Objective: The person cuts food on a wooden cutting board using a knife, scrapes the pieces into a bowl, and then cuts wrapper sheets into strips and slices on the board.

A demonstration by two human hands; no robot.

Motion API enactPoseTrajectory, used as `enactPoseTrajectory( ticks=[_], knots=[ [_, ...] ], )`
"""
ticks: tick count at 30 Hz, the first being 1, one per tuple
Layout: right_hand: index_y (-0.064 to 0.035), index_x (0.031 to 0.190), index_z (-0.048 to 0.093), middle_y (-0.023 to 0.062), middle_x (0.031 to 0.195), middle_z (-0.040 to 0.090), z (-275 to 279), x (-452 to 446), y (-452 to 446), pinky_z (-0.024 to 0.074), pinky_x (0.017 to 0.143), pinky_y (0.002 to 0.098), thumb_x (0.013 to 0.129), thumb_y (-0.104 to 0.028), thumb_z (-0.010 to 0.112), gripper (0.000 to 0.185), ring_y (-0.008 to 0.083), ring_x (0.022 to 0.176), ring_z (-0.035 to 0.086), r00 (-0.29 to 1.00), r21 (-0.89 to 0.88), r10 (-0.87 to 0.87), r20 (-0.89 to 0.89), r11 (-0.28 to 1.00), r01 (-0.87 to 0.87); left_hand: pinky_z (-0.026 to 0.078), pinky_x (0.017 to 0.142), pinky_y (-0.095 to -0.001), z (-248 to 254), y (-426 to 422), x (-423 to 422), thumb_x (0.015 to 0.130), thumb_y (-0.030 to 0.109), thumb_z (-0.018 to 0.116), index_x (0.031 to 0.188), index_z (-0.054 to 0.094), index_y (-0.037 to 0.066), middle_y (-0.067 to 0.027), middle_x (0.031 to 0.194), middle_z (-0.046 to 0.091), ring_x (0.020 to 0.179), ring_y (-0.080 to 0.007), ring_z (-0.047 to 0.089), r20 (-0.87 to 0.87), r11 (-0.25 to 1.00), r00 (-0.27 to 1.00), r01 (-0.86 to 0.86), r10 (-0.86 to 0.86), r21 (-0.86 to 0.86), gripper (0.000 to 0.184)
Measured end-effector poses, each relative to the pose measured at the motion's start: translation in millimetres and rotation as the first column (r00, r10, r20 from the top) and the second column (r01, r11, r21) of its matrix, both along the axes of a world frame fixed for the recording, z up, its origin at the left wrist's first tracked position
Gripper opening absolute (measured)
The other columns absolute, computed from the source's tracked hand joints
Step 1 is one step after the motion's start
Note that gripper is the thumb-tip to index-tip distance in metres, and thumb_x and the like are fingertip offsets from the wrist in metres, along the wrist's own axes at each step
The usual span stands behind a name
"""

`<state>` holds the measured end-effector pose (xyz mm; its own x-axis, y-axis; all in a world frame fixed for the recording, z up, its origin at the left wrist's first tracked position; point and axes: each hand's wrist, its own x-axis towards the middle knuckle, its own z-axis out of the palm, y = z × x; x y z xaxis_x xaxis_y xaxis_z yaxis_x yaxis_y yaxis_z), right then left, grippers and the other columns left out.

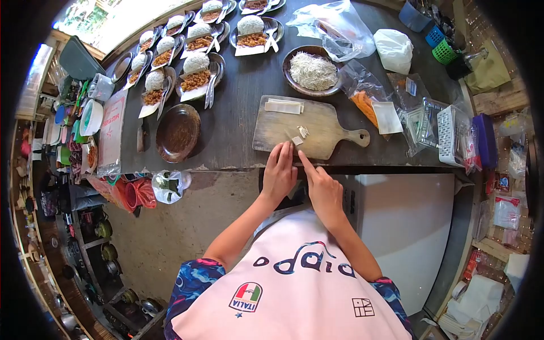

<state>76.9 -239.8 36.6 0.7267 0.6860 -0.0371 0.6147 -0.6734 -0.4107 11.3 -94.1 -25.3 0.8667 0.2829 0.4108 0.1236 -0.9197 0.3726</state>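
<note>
A wooden cutting board with a handle lies at the counter's near edge. At its near side, my left hand has its fingers pressed together and their tips down on the wood; whatever lies under them is hidden. Close beside it, my right hand points its index finger at the board, with the other fingers curled in. Any object in that grip is hidden. A small pale flat piece and a little heap of thin pale strips lie just beyond my fingertips. Farther up the board are long pale sticks.
A brown bowl holds pale shreds. Several plates of rice and brown food with cutlery stand at upper left. A bare brown plate is left of the board. Orange food in plastic and a white basket lie right.
</note>
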Motion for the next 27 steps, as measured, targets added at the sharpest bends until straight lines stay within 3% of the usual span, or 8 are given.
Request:
enactPoseTrajectory(
  ticks=[4,7,13,19,25,27],
  knots=[
    [-0.0403,0.16,0.043,0.0088,0.08,0.063,-0.8,-4.4,-9.6,0.0592,0.056,0.0456,0.103,-0.019,0.061,0.063,0.0311,0.061,0.071,1.0,-0.046,-0.001,-0.007,0.999,0.001,0.04,0.12,-0.0401,-1.7,-0.1,-0.8,0.082,0.007,0.065,0.144,0.053,-0.012,-0.0187,0.15,0.049,0.141,-0.0338,0.046,-0.034,0.998,0.999,-0.018,0.021,0.066,0.066],
    [-0.0388,0.158,0.046,0.0099,0.08,0.061,-11.2,6.5,3.2,0.0581,0.06,0.0493,0.104,-0.017,0.059,0.06,0.0349,0.065,0.069,1.0,0.054,0.009,-0.003,0.998,-0.009,0.04,0.12,-0.0437,-4.9,1.4,-0.6,0.083,0.005,0.061,0.143,0.052,-0.015,-0.0213,0.15,0.048,0.142,-0.0371,0.044,-0.019,0.999,1.0,-0.003,0.004,0.05,0.063],
    [-0.0393,0.16,0.044,0.0089,0.081,0.063,-0.8,-2.9,-10.7,0.0594,0.057,0.0462,0.104,-0.02,0.059,0.061,0.0317,0.064,0.071,0.999,-0.07,0.006,-0.035,0.998,-0.009,0.04,0.121,-0.0423,-2.6,1.3,-1.6,0.083,0.006,0.062,0.143,0.052,-0.013,-0.0208,0.15,0.048,0.143,-0.0357,0.045,-0.028,1.0,1.0,-0.003,0.004,0.029,0.064],
    [-0.0415,0.16,0.042,0.0082,0.078,0.062,-8.7,4.4,5.2,0.0594,0.056,0.0453,0.104,-0.02,0.06,0.063,0.0315,0.06,0.07,0.999,0.037,0.023,0.043,0.999,-0.024,0.041,0.121,-0.0413,-3.1,2.1,-2.2,0.083,0.008,0.063,0.144,0.053,-0.011,-0.0194,0.15,0.049,0.143,-0.0346,0.045,-0.024,1.0,1.0,-0.008,0.009,0.025,0.064],
    [-0.0407,0.16,0.044,0.0081,0.079,0.062,-2.3,-2.9,-4.7,0.0598,0.057,0.0454,0.104,-0.021,0.059,0.061,0.0314,0.062,0.07,0.999,-0.093,0.015,0.033,0.996,-0.012,0.04,0.121,-0.0389,-5.5,1.9,-2.1,0.082,0.01,0.067,0.144,0.054,-0.01,-0.018,0.149,0.052,0.142,-0.0311,0.047,-0.034,0.998,0.999,-0.034,0.035,0.055,0.066],
    [-0.0416,0.16,0.042,0.0077,0.078,0.061,-13.5,2.1,5.2,0.0595,0.056,0.0449,0.104,-0.02,0.06,0.063,0.0308,0.061,0.069,0.998,-0.011,0.016,0.052,1.0,-0.016,0.041,0.12,-0.04,-7.3,2.7,-2.5,0.083,0.009,0.065,0.144,0.053,-0.011,-0.0185,0.149,0.05,0.142,-0.0328,0.046,-0.027,0.999,0.999,-0.024,0.025,0.045,0.065]
  ],
)
